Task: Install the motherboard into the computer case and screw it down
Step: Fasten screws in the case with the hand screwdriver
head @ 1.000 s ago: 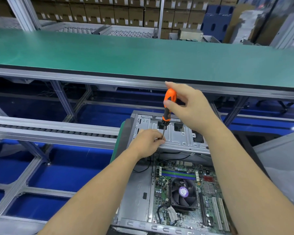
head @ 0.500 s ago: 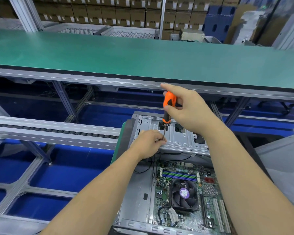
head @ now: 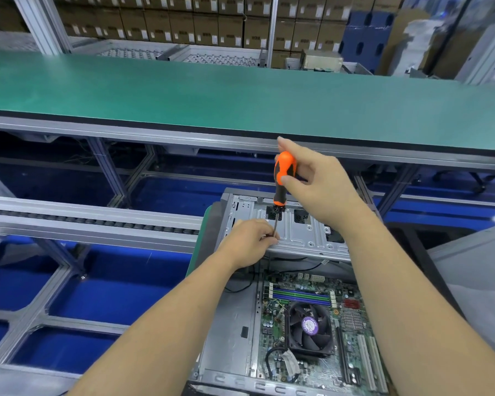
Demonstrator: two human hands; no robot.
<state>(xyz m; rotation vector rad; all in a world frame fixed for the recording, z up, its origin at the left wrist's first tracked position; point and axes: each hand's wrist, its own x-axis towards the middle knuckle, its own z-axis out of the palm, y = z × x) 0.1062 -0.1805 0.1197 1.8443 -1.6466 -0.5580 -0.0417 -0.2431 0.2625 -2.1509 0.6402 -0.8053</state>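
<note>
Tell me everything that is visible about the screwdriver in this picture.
The screwdriver has an orange handle with black grip areas and a thin metal shaft. It stands nearly upright, handle on top, over the grey metal drive cage of the computer case. The right hand grips the handle with thumb and fingers. The left hand pinches the shaft near the tip, which its fingers hide, so no screw can be seen.

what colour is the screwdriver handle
Orange with black grip sections, on the screwdriver held by the right hand; head view.
</note>
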